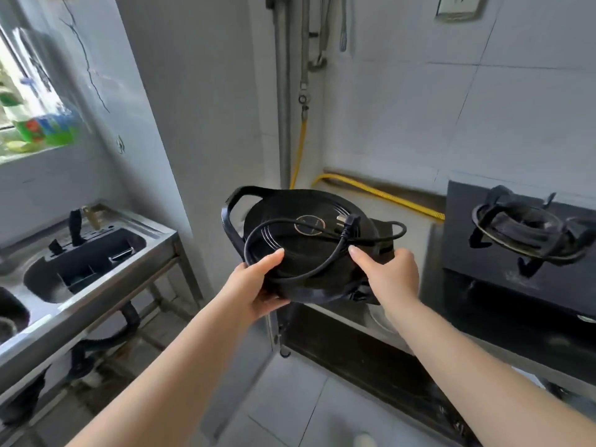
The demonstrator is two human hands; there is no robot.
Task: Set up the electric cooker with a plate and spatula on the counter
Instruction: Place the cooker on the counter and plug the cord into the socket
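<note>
Electric cooker (309,250) held above the counter (416,214).
Left hand (258,285) and right hand (387,272) gripped its near rim; handle pointed far-left, cord (322,262) looped on top.

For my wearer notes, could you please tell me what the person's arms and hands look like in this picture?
Both arms are bare from as far up as the frame shows down to the wrist, with no sleeves in view. The left hand and right hand wear no gloves, and no rings, watch or bracelets show. The visible fingernails are short and look unpainted.
</note>
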